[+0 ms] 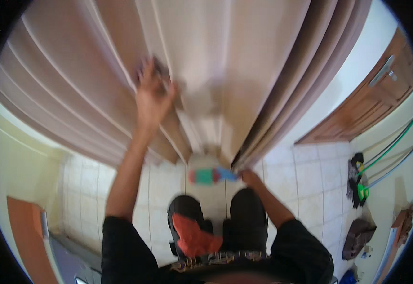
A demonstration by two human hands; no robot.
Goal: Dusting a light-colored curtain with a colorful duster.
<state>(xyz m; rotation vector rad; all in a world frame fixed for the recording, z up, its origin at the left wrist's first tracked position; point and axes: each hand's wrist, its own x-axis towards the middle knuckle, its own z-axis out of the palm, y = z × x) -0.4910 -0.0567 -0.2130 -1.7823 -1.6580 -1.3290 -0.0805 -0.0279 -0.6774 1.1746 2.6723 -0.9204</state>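
Beige pleated curtains (199, 71) hang in front of me. My left hand (154, 94) is raised against a fold of the curtain, fingers spread and blurred; whether it pinches any cloth cannot be told. Low in front of my knees, my right hand (249, 177) grips the blue handle of a cylindrical tool with a green and red body (206, 176), too blurred to name exactly. The tool lies level, its head pointing left, just below the curtain's lower part. A red cloth (194, 236) is draped over my left thigh.
Pale floor tiles (309, 184) spread below. At right are a wooden door (366, 106) with a metal handle, mops or brooms with green and blue poles (391, 145) against the wall, and a dark bag (358, 238). An orange-brown panel (32, 238) stands at lower left.
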